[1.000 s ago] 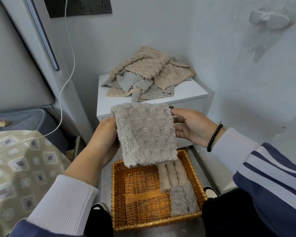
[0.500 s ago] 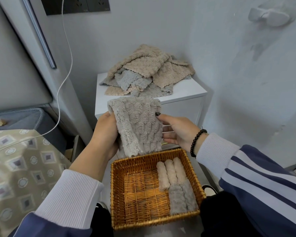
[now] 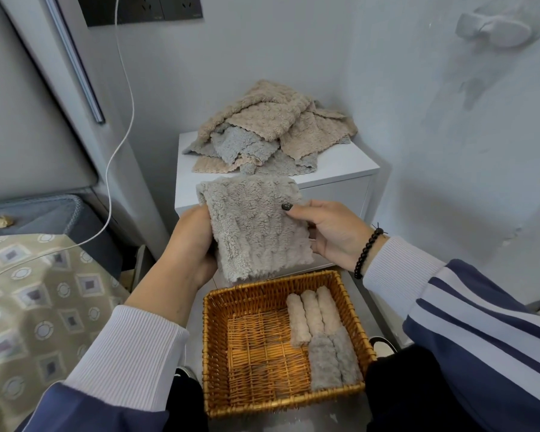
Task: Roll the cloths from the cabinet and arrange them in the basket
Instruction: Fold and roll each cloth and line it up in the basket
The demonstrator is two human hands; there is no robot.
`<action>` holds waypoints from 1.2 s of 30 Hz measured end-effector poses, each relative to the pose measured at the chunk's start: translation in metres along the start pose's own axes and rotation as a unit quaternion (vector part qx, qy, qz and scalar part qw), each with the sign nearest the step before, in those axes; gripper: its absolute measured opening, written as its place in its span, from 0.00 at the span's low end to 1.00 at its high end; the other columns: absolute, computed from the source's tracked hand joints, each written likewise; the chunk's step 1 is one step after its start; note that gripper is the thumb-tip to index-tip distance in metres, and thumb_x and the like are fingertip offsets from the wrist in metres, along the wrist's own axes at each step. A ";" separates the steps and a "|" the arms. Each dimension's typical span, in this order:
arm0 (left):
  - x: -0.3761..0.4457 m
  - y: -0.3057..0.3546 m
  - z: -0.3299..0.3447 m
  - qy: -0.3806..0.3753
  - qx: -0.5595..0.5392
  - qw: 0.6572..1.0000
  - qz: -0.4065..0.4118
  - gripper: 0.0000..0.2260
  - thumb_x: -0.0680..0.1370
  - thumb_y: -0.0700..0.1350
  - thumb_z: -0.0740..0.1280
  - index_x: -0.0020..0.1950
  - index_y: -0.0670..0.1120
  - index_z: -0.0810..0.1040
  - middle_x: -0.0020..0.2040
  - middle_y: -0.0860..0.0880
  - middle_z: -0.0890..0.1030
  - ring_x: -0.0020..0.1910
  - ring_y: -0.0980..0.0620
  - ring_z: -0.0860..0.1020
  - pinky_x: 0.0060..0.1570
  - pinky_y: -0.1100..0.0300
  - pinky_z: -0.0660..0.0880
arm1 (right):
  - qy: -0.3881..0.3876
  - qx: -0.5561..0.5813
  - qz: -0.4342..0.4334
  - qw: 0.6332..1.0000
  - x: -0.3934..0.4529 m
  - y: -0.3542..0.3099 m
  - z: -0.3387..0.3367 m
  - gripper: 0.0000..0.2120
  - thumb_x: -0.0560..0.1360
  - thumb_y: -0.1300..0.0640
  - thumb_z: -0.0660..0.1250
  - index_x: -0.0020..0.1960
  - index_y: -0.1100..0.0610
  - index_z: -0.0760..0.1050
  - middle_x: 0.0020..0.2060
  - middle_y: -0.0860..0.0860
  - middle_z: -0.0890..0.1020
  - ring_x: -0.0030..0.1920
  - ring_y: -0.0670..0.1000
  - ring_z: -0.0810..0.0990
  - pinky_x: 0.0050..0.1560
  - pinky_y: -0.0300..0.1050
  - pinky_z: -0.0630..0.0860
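A fluffy grey-beige cloth (image 3: pixel 256 229) hangs folded between my hands, just above the wicker basket (image 3: pixel 219 344). My left hand (image 3: pixel 190 244) grips its left edge. On the right edge my right hand (image 3: pixel 328 232) pinches it, thumb on the front, fingers behind. Inside the basket, several rolled cloths (image 3: pixel 318 332) lie along the right side, beige ones at the back, grey ones in front. A loose pile of beige and grey cloths (image 3: pixel 272 132) sits on the white cabinet (image 3: pixel 340 169) beyond.
The basket's left half shows bare wicker. A bed with a patterned cover (image 3: pixel 35 307) fills the left. A white cable (image 3: pixel 119 126) hangs from a wall socket. A grey wall with a white hook (image 3: pixel 493 26) stands close on the right.
The cloth hung longer a second ago; it is now folded shorter and held lower in front of the cabinet. My right hand has shifted its hold on the right edge.
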State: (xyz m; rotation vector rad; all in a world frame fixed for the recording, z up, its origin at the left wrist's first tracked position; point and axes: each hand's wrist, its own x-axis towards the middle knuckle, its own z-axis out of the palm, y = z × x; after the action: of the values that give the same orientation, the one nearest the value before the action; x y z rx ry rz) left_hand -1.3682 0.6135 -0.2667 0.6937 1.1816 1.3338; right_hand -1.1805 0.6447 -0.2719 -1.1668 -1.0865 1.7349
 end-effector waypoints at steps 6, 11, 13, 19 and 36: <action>-0.001 0.002 0.000 -0.009 -0.048 0.999 0.000 0.06 0.79 0.42 0.66 0.52 0.44 0.82 0.46 0.43 0.86 0.45 0.45 0.86 0.36 0.54 0.81 | -0.049 -0.038 0.101 0.993 -0.004 0.013 0.004 0.11 0.76 0.49 0.68 0.54 0.54 0.77 0.43 0.52 0.83 0.48 0.53 0.81 0.52 0.51 0.79; -0.002 0.002 0.000 -0.006 -0.044 0.999 0.010 0.06 0.79 0.40 0.65 0.51 0.43 0.82 0.43 0.44 0.86 0.41 0.47 0.86 0.33 0.56 0.81 | -0.106 0.024 0.134 0.985 -0.007 0.016 0.005 0.11 0.76 0.50 0.66 0.54 0.55 0.77 0.46 0.55 0.85 0.49 0.56 0.84 0.53 0.53 0.80; -0.002 0.003 -0.001 0.007 -0.033 0.999 0.011 0.06 0.79 0.41 0.66 0.52 0.43 0.82 0.44 0.44 0.86 0.43 0.46 0.86 0.35 0.55 0.81 | -0.105 0.050 0.108 0.987 -0.007 0.015 0.006 0.10 0.78 0.55 0.65 0.56 0.58 0.77 0.53 0.58 0.84 0.55 0.58 0.82 0.60 0.58 0.76; 0.002 0.003 0.000 0.028 0.005 1.000 -0.012 0.10 0.79 0.46 0.67 0.57 0.44 0.82 0.51 0.43 0.86 0.49 0.44 0.85 0.49 0.48 0.82 | -0.037 0.105 -0.039 0.993 -0.003 0.002 0.001 0.13 0.75 0.68 0.66 0.59 0.64 0.76 0.55 0.61 0.82 0.50 0.56 0.83 0.51 0.51 0.81; -0.002 0.006 -0.004 -0.045 -0.181 0.982 -0.033 0.08 0.65 0.41 0.58 0.41 0.47 0.73 0.42 0.45 0.76 0.44 0.43 0.77 0.55 0.46 0.77 | -0.043 -0.126 -0.076 0.988 -0.004 0.001 -0.011 0.31 0.64 0.70 0.77 0.63 0.56 0.71 0.53 0.51 0.82 0.49 0.51 0.84 0.48 0.50 0.82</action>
State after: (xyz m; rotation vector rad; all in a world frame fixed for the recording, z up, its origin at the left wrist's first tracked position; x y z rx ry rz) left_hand -1.3736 0.6114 -0.2614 0.4427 0.8505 1.3987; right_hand -1.1690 0.6435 -0.2737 -1.1345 -1.4426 1.5733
